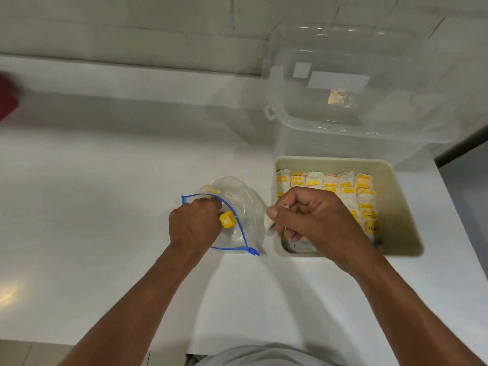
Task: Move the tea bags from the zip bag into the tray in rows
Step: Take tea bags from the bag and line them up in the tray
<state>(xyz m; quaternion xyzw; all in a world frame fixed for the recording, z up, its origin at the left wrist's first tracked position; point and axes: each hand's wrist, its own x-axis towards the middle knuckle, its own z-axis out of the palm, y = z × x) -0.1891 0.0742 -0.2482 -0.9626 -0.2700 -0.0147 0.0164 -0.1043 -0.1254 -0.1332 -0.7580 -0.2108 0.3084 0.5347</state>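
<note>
A clear zip bag (241, 204) with a blue zipper rim lies open on the white counter. My left hand (194, 225) is at its mouth, fingers curled around a yellow-tagged tea bag (227, 220). Another tea bag (211, 191) shows through the plastic farther back. To the right stands a beige tray (396, 207) with rows of white tea bags with yellow tags (343, 186). My right hand (309, 220) hovers over the tray's near left corner and pinches a white tea bag (270, 225) between thumb and fingers.
A clear plastic storage box (356, 85) with a latch stands behind the tray, against the tiled wall. A red object (8, 99) sits at the far left edge. The counter's right edge runs just beyond the tray.
</note>
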